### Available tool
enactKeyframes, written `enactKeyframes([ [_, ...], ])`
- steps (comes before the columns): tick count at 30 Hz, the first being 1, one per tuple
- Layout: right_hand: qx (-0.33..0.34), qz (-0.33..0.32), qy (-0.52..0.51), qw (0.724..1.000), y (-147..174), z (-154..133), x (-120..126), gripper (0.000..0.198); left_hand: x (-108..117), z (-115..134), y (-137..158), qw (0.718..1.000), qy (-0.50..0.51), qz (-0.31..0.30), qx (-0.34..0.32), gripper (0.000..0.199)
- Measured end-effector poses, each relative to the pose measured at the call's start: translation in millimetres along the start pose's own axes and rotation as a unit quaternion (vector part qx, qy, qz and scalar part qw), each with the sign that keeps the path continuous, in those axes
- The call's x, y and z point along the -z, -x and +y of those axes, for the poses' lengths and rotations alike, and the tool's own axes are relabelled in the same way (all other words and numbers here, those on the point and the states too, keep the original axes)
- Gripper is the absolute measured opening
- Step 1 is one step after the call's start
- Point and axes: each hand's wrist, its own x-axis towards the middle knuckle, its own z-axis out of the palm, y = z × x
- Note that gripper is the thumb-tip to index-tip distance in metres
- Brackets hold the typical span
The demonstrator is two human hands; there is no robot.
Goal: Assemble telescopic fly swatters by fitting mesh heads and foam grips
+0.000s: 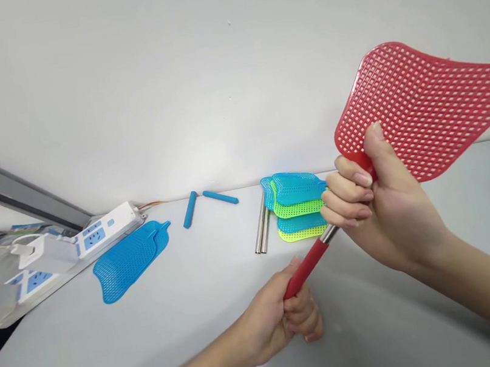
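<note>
Red fly swatter (426, 101) is above the tabletop (220, 261), the left hand (283, 313) gripping its handle (306, 268), the right hand (367, 202) its neck (363, 162), and I fear uneven twisting could bend its shaft (330, 233)

A white power strip (110, 223) with blue sockets sits at the left of the frame, bearing a white plug (53, 255). A gray post (10, 186) slants above; a pale wall (181, 64) fills the top.
</note>
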Motion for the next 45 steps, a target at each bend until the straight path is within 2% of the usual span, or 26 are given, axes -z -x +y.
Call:
enactKeyframes([
  [5, -0.016, -0.026, 0.003, 1.000, -4.7, -2.9, 3.5, 0.047, -1.6, -1.5, 0.5, 1.000, -0.019, 0.021, -0.012, 0.053],
  [10, -0.087, -0.041, 0.019, 0.995, -5.8, -1.1, 6.2, 0.051, -1.4, -4.6, 2.5, 0.991, -0.130, 0.009, -0.030, 0.045],
  [13, -0.088, -0.040, 0.016, 0.995, -4.9, 4.2, 5.8, 0.052, -6.3, -0.2, 4.5, 0.981, -0.183, 0.028, -0.058, 0.038],
  [16, -0.067, -0.034, 0.009, 0.997, -3.6, 6.4, 2.9, 0.053, -18.6, 7.5, 8.2, 0.960, -0.265, 0.064, -0.059, 0.030],
  [17, -0.060, -0.032, 0.001, 0.998, -3.0, 6.6, 1.5, 0.053, -23.4, 9.9, 9.7, 0.945, -0.306, 0.101, -0.055, 0.027],
  [20, -0.041, -0.025, -0.038, 0.998, -0.7, 7.9, -2.6, 0.053, -35.6, 13.8, 13.7, 0.907, -0.390, 0.156, -0.034, 0.036],
  [24, -0.050, -0.027, -0.083, 0.995, 3.4, 13.9, -3.7, 0.052, -42.2, 9.5, 17.2, 0.875, -0.446, 0.189, 0.001, 0.035],
  [27, -0.066, -0.052, -0.105, 0.991, 6.2, 18.8, -1.1, 0.050, -42.8, 3.6, 18.4, 0.865, -0.465, 0.186, 0.012, 0.033],
  [31, -0.084, -0.081, -0.147, 0.982, 7.4, 23.2, 2.7, 0.048, -43.8, 1.3, 19.1, 0.881, -0.443, 0.162, 0.044, 0.033],
  [38, -0.113, -0.120, -0.227, 0.960, 3.9, 30.3, 7.6, 0.047, -56.2, 17.3, 24.8, 0.935, -0.319, 0.086, 0.130, 0.033],
  [40, -0.121, -0.112, -0.239, 0.957, 2.5, 35.6, 10.1, 0.046, -60.2, 23.0, 25.7, 0.960, -0.228, 0.050, 0.153, 0.033],
  [42, -0.138, -0.081, -0.249, 0.955, 0.9, 41.4, 13.1, 0.045, -62.0, 26.5, 25.7, 0.977, -0.131, 0.040, 0.163, 0.033],
  [45, -0.126, -0.050, -0.250, 0.959, -0.5, 44.3, 15.3, 0.045, -59.3, 26.5, 24.5, 0.983, -0.075, 0.042, 0.160, 0.033],
])
